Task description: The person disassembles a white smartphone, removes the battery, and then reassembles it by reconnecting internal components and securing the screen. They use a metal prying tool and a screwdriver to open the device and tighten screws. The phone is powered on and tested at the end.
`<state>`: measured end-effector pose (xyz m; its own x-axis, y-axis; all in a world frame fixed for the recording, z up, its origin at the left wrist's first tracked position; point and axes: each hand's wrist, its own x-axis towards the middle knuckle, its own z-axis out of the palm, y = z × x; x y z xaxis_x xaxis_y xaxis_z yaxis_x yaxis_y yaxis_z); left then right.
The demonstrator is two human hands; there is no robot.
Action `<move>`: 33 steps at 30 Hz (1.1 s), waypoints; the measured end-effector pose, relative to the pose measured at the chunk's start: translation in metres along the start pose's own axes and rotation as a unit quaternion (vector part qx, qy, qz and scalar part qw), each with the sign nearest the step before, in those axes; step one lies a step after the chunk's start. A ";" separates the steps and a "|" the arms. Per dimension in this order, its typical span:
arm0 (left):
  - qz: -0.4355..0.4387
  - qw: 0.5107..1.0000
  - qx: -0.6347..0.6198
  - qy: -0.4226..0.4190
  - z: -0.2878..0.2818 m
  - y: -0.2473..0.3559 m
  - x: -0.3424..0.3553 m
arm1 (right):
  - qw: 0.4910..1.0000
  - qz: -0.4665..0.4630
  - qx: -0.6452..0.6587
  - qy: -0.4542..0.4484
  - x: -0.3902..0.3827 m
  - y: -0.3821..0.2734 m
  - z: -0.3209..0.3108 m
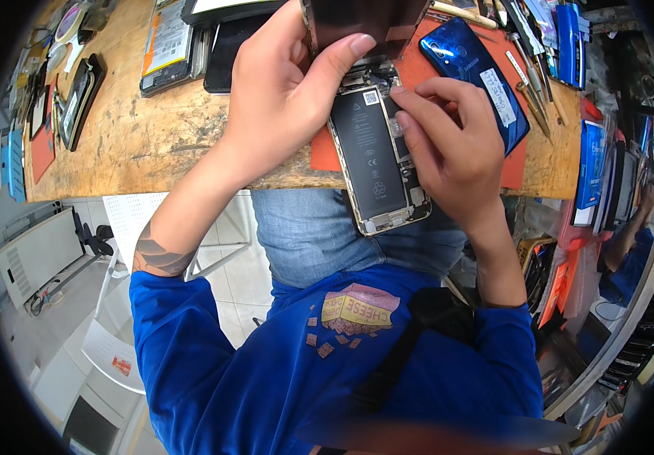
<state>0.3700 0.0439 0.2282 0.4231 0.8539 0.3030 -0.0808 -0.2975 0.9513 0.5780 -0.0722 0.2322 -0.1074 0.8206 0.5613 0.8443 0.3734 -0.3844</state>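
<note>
An opened phone body lies with its black battery and inner parts facing up, its lower end jutting past the table's front edge. My left hand is closed on the phone's dark display, thumb on its face, and keeps it raised above the body's top end. Bent fingers of my right hand close at the upper right edge of the body, with index fingertip and thumb against it by the small connectors. Whether something tiny is between those fingertips is hidden. An orange-red mat is partly under the body.
To the right of the body lies a blue phone with a white label. Tweezers and other slim tools sit at the right. Several phones and parts are stacked at the back left, and a dark phone case is at the left.
</note>
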 end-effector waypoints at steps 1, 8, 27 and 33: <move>0.003 1.000 -0.005 0.003 0.001 -0.001 -0.002 | 1.000 -0.007 -0.008 0.002 -0.001 -0.001 0.000; 0.125 0.989 0.074 -0.019 0.006 0.000 -0.006 | 0.999 -0.029 -0.022 0.015 -0.006 -0.002 0.001; 0.114 0.969 0.153 -0.159 -0.002 0.027 0.002 | 0.999 -0.023 -0.030 0.002 -0.002 -0.005 -0.006; 0.097 0.968 0.139 -0.184 0.000 0.031 0.001 | 0.999 0.001 -0.033 0.009 -0.007 -0.005 -0.012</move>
<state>0.3677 0.0359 0.2579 0.7208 0.5759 0.3858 0.0325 -0.5841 0.8110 0.5807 -0.0846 0.2390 -0.0968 0.8127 0.5745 0.8773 0.3423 -0.3364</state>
